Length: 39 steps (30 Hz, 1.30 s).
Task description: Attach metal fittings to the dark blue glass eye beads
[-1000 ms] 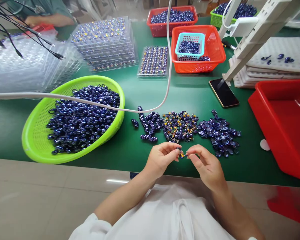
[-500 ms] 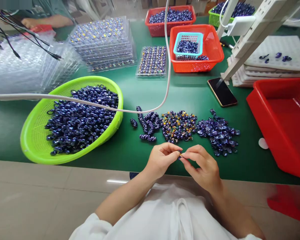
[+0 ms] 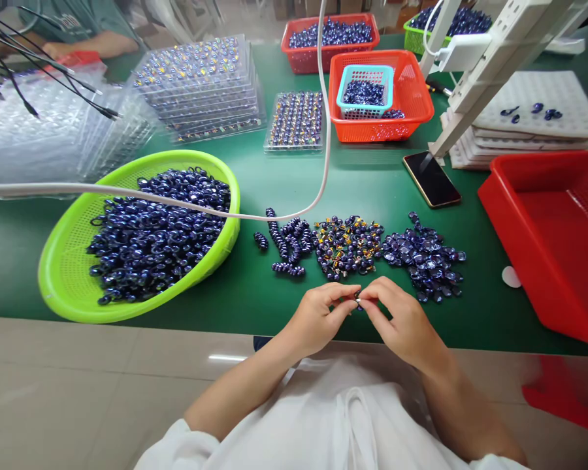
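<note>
My left hand (image 3: pixel 316 318) and my right hand (image 3: pixel 404 323) meet just over the table's front edge, fingertips almost touching. Thumb and forefinger of each are pinched on a small dark shiny part (image 3: pixel 359 302), mostly covered by the fingers; its exact kind I cannot make out. Beyond the hands lie three heaps: stacked dark blue rounded pieces (image 3: pixel 288 269) to the left, dark blue pieces with gold-coloured bits (image 3: pixel 347 247) in the middle, and flat glossy dark ovals (image 3: pixel 426 261) to the right.
A lime green basket (image 3: pixel 53 281) of looped dark parts stands left. On the right are a red tub (image 3: pixel 524 261) and a phone (image 3: pixel 431 179). A white cable (image 3: pixel 326 130) crosses the view. Clear trays (image 3: pixel 210 111) and an orange basket (image 3: pixel 382 130) stand farther back; a co-worker's arm (image 3: pixel 98 44) shows.
Both hands have shifted slightly at the small part. My right fingers are straighter and a little higher, and the part has turned between the fingertips. The heaps look the same.
</note>
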Available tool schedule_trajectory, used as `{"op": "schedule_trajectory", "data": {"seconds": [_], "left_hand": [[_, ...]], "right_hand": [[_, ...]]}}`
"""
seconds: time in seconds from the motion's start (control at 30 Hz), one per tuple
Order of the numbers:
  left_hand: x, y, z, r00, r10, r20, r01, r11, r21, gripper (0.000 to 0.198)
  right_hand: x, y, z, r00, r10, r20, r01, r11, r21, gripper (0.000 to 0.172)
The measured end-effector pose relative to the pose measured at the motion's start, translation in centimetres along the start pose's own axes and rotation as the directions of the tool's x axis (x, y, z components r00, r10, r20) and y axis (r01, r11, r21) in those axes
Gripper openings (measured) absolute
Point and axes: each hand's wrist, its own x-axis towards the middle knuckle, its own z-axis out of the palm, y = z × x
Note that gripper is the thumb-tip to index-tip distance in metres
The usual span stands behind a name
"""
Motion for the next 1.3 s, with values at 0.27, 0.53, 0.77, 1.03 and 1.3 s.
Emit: {"op": "schedule_trajectory", "data": {"seconds": [0.27, 0.53, 0.77, 1.03, 1.3], "left_hand": [[-0.4, 0.0, -0.1, 0.998, 0.053, -0.022, -0.053, 0.998, 0.021, 0.02], [-0.2, 0.8, -0.4, 0.975, -0.213, 0.064, 0.221, 0.893, -0.393, 0.017], [0.6, 0.2, -0.6, 0.934, -0.325, 0.146, 0.35, 0.759, -0.549, 0.022], [0.4, 0.6, -0.3, 0.955, -0.286, 0.075, 0.283, 0.811, -0.512, 0.025], [-0.3, 1.5, -0.3, 0.982, -0.186, -0.013, 0.173, 0.936, -0.307, 0.024]], "right_hand": [[0.3, -0.3, -0.3, 0.957, 0.288, 0.041, -0.29, 0.942, 0.167, 0.01], [-0.4, 0.3, -0.3, 0.998, 0.068, 0.012, -0.069, 0.972, 0.225, 0.017], [-0.7, 0.9, -0.9, 0.921, -0.389, -0.007, 0.388, 0.92, -0.048, 0.039], [-0.7, 1.0, 0.4, 0.918, -0.349, -0.189, 0.338, 0.937, -0.088, 0.03], [-0.9, 0.7, 0.8, 0.943, -0.261, -0.207, 0.262, 0.965, -0.021, 0.032]]}}
